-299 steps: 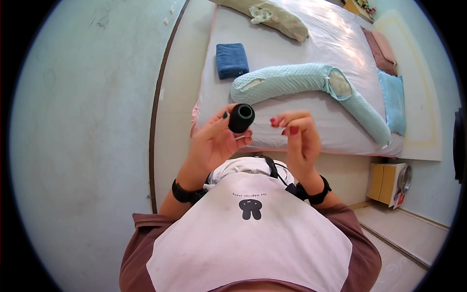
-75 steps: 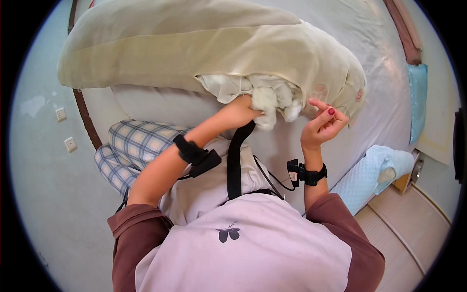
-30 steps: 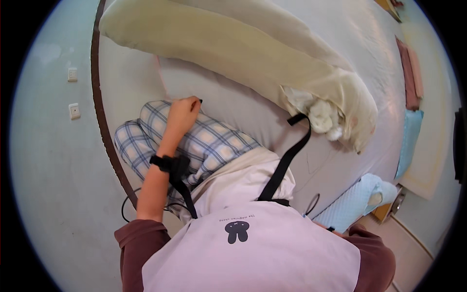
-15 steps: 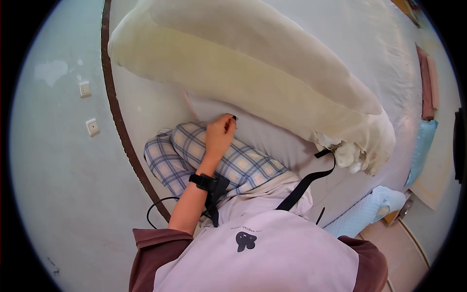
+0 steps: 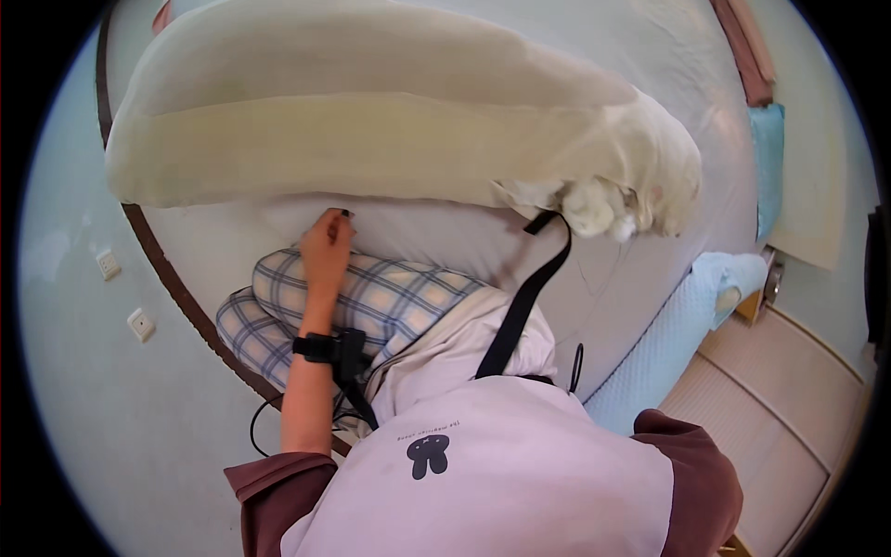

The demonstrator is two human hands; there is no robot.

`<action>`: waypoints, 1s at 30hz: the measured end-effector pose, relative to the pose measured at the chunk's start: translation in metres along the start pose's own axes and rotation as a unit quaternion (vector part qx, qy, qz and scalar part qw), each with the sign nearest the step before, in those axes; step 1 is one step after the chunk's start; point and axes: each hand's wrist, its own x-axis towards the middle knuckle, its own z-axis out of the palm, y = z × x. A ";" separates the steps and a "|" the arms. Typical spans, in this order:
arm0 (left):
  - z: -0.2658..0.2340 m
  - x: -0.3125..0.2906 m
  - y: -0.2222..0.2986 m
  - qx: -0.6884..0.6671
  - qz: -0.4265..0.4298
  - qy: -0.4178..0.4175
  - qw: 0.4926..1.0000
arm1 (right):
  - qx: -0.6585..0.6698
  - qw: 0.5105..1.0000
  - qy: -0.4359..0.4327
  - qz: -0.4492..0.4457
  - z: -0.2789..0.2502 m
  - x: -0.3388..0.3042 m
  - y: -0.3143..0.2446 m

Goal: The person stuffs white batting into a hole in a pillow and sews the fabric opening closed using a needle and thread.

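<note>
My left hand (image 5: 325, 252) is above my plaid-covered knee, its fingers curled together. A small dark spot shows at a fingertip; whether it is a nail or a held thing I cannot tell. A black band with a small black device (image 5: 336, 349) circles that wrist. Just beyond the hand lies a long, stuffed cream-coloured pillow (image 5: 325, 139). White stuffing (image 5: 594, 209) bulges from its right end. A black strap (image 5: 524, 302) runs from my waist to this end. My right hand is out of view; only the brown right sleeve (image 5: 691, 469) shows.
I sit on a pale bed sheet (image 5: 613, 306) with thin loose threads on it. At the right stand a light blue quilted cover (image 5: 664, 334) and a wooden cabinet (image 5: 780, 399). A brown edge (image 5: 186, 292) and a wall with sockets (image 5: 140, 325) are left.
The view has turned, so the pillow now lies more level and further left. My left hand appears further left too, its fingers still curled.
</note>
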 end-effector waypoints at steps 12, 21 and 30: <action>0.128 -0.005 0.169 0.084 0.563 -0.099 0.816 | -0.224 0.882 0.299 -0.288 -0.129 -0.009 -0.114; 0.170 0.024 0.109 0.434 0.525 -0.094 0.726 | -0.578 0.331 0.612 -0.426 -0.205 -0.032 -0.220; 0.013 -0.061 0.197 0.403 0.442 -0.272 0.754 | -0.503 0.550 0.386 -0.543 -0.182 -0.102 -0.234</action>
